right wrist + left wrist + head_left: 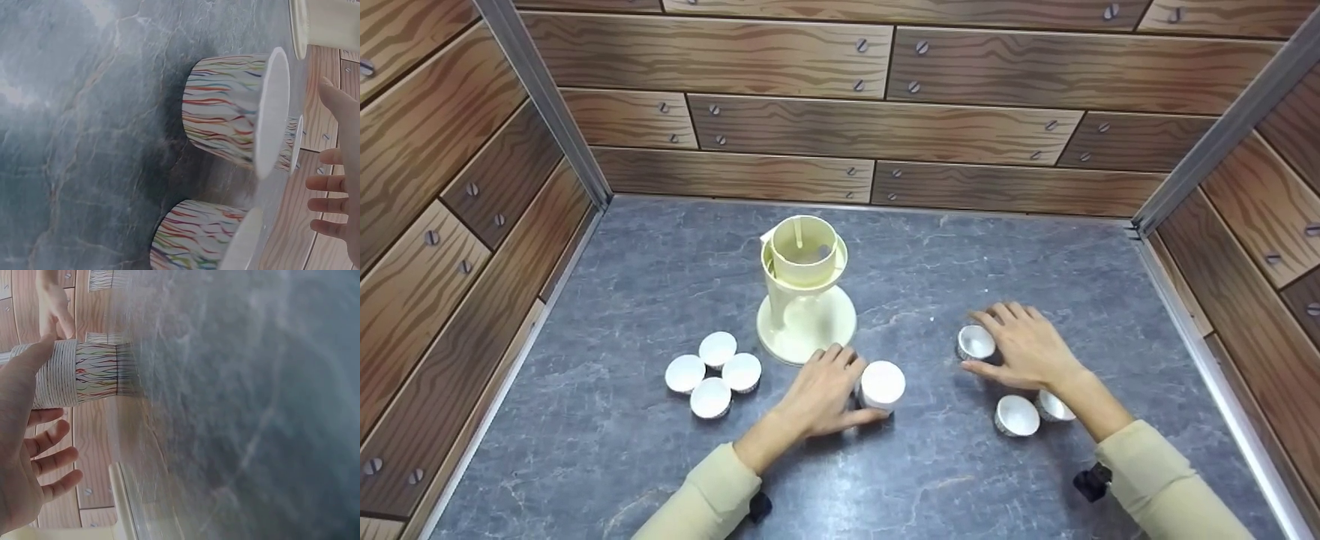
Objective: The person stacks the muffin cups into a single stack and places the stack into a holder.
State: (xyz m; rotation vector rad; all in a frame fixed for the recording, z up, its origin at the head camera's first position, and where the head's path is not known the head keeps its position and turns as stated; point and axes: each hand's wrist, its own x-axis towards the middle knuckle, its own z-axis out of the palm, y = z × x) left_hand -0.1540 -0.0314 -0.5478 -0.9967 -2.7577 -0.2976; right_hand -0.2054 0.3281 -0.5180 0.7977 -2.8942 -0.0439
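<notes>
A stack of white paper cups (883, 384), the lowest with colourful wavy lines, stands upright on the table. My left hand (823, 397) holds it loosely at its left side, thumb along the near edge and index finger at the far edge; the other fingers spread away in the left wrist view. My right hand (1024, 346) reaches around a single paper cup (976, 343), thumb and fingers spread on either side of it. Two more paper cups stand near my right wrist: one cup (1017, 416) in full sight, the other (1054, 407) partly under the forearm.
A cream-coloured plastic stand (806, 330) with a round base and ring-shaped top rises beyond my left hand. Several paper cups (711, 397) cluster at the left. Wood-patterned walls (780, 124) enclose the grey marbled table (915, 480) at the back and sides.
</notes>
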